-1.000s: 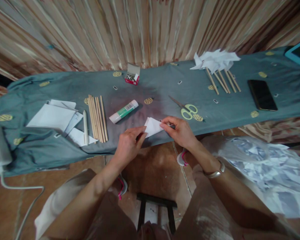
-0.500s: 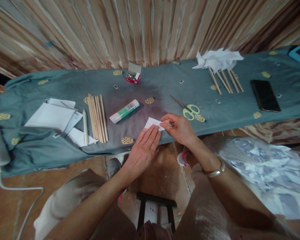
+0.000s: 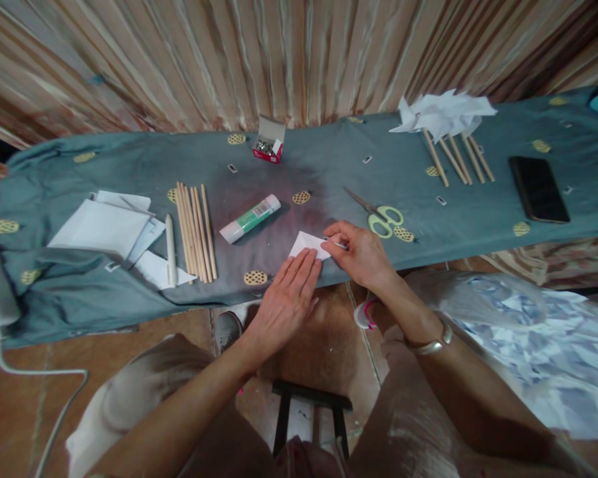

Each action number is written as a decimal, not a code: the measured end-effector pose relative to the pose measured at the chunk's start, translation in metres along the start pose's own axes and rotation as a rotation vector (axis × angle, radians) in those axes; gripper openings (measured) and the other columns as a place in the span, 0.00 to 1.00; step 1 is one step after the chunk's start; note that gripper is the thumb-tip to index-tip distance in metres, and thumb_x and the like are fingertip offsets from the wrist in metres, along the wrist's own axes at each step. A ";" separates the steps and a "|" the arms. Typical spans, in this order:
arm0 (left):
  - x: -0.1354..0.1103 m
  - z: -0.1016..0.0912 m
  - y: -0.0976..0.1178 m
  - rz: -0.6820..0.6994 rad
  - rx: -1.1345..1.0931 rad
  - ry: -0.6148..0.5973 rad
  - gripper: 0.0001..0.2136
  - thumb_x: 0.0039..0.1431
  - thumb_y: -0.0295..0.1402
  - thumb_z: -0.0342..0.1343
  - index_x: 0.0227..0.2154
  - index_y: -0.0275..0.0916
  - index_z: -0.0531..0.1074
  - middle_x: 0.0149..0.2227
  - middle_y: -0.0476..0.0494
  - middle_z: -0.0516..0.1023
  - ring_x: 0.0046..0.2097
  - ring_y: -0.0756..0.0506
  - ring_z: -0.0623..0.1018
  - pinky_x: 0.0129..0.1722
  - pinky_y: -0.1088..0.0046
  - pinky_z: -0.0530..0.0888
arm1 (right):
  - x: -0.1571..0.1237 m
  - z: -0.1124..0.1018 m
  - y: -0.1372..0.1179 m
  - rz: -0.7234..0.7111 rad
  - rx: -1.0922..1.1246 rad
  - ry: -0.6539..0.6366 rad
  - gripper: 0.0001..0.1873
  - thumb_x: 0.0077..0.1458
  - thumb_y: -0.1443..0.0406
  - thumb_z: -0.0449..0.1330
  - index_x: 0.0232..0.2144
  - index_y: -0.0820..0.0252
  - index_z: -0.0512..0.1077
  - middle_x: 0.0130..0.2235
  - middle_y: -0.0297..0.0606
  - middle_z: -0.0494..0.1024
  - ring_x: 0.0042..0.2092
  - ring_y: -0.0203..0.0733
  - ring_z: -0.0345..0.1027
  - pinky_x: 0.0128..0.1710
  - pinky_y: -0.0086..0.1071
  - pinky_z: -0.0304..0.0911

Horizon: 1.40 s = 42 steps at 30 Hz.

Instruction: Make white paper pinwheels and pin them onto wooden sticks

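A small folded piece of white paper (image 3: 306,241) lies at the front edge of the cloth-covered table. My left hand (image 3: 286,302) rests on it, fingers stretched out flat and pressing its lower part. Thumb and fingers of my right hand (image 3: 361,253) pinch the paper's right end. Just beyond my right hand are scissors with green handles (image 3: 380,220), lying with the blades slightly apart. To the left of the paper lies a capped glue stick (image 3: 250,219) with a green and white label. My fingers hide part of the paper.
Wooden sticks (image 3: 195,232), a white pen (image 3: 171,251) and white paper sheets (image 3: 99,226) lie at left. A red box of metal pins (image 3: 268,147) stands open at the back. Paper pinwheels (image 3: 443,116) and a black phone (image 3: 539,189) lie at right. A bag of paper pieces (image 3: 543,352) sits below.
The view has shifted slightly. Both hands stay on the paper, the left flat and the right pinching its end; otherwise little differs.
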<state>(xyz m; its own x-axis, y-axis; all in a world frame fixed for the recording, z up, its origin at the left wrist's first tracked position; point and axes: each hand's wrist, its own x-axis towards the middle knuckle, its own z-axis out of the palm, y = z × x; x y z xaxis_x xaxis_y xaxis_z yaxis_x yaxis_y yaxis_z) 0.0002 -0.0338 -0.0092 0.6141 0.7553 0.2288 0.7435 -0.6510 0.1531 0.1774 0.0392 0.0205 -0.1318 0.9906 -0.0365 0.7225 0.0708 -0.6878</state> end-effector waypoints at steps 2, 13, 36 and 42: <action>0.000 0.000 0.000 -0.004 -0.007 0.002 0.26 0.66 0.31 0.49 0.63 0.23 0.55 0.66 0.24 0.59 0.69 0.35 0.57 0.67 0.55 0.59 | 0.000 0.000 0.000 -0.003 -0.014 0.004 0.09 0.54 0.64 0.61 0.39 0.57 0.74 0.30 0.33 0.81 0.30 0.40 0.72 0.35 0.33 0.62; 0.000 0.001 -0.001 -0.025 -0.039 -0.019 0.27 0.66 0.32 0.48 0.64 0.24 0.52 0.67 0.24 0.57 0.70 0.36 0.54 0.67 0.54 0.59 | 0.002 0.003 0.000 -0.002 -0.028 0.024 0.09 0.53 0.65 0.61 0.39 0.56 0.74 0.31 0.33 0.82 0.32 0.41 0.73 0.36 0.34 0.64; 0.002 -0.001 -0.001 -0.025 -0.026 -0.068 0.26 0.65 0.30 0.47 0.64 0.24 0.53 0.66 0.23 0.58 0.69 0.35 0.55 0.66 0.53 0.59 | -0.023 0.014 0.015 -0.256 -0.132 0.168 0.24 0.58 0.59 0.58 0.55 0.62 0.66 0.58 0.53 0.70 0.60 0.57 0.61 0.60 0.53 0.56; -0.003 -0.004 -0.006 -0.008 -0.002 -0.072 0.26 0.64 0.28 0.47 0.63 0.25 0.54 0.66 0.25 0.58 0.69 0.35 0.56 0.66 0.53 0.61 | -0.024 0.014 0.024 -0.218 -0.130 0.166 0.23 0.59 0.60 0.57 0.56 0.59 0.66 0.61 0.52 0.67 0.63 0.56 0.58 0.62 0.56 0.51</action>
<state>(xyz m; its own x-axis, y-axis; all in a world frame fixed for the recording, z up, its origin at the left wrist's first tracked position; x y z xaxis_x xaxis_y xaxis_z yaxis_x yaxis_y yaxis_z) -0.0069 -0.0327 -0.0066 0.6254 0.7641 0.1581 0.7482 -0.6448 0.1562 0.1885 0.0153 -0.0049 -0.1882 0.9553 0.2281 0.7714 0.2876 -0.5676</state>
